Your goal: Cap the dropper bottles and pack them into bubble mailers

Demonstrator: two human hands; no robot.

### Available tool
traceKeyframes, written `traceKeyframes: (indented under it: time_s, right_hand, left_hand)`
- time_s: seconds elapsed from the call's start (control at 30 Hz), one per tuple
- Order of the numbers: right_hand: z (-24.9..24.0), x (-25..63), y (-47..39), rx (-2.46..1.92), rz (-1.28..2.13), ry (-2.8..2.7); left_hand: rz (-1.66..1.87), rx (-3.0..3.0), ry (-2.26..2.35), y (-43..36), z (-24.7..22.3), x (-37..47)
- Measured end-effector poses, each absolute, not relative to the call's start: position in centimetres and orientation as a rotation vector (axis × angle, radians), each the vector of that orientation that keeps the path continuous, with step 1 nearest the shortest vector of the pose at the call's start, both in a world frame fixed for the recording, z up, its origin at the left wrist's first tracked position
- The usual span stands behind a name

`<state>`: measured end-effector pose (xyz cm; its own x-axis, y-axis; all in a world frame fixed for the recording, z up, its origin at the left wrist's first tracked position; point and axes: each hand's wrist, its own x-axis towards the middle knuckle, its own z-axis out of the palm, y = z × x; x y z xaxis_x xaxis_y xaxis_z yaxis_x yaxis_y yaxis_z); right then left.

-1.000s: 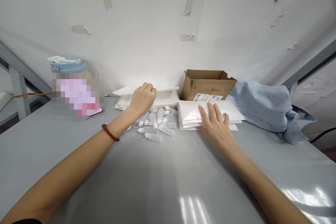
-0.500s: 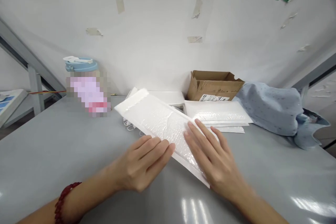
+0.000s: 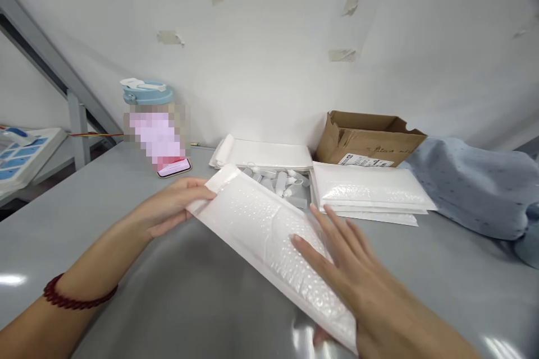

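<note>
A white bubble mailer (image 3: 256, 224) lies slantwise in front of me, lifted off the grey table. My left hand (image 3: 179, 205) pinches the mailer's upper left corner near the flap, thumb on top. Across its lower right part my right hand (image 3: 349, 269) has its fingers laid over the bubbly face, with what looks like the thumb under the near edge. Just behind the mailer are several small whitish pieces with string loops (image 3: 281, 182), partly hidden by it. Whether anything is inside the mailer cannot be seen.
Flat white mailers (image 3: 269, 154) are stacked by the wall, and another mailer stack (image 3: 374, 188) sits to the right. Behind it stands an open cardboard box (image 3: 370, 143), beside a light blue cloth (image 3: 475, 185). At left are a blue-lidded container (image 3: 147, 91) and a phone (image 3: 174, 168).
My left hand has moved from the mailer's near edge to its flap-end corner. The mailer has shifted nearer, uncovering the small looped pieces. The camera view has turned left.
</note>
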<state>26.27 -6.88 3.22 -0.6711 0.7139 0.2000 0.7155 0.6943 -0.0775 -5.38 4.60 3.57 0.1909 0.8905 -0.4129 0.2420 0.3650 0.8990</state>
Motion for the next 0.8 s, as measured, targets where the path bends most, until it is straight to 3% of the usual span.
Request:
traceKeyframes:
  time_s: [0.3,0.6,0.8]
  right_hand:
    - [1.8,26.2,-8.2,-1.046,0.565,-2.784]
    - [0.2,24.3,-8.1,-1.416,0.025,-2.668]
    - [-1.6,23.4,-8.3,-1.272,-0.111,-2.71]
  left_hand:
    - [0.479,1.081,1.281,3.7,2.7,-2.8]
    - [0.479,0.973,1.123,0.7,3.2,-0.2]
    - [0.282,1.045,0.935,-1.3,2.4,1.7]
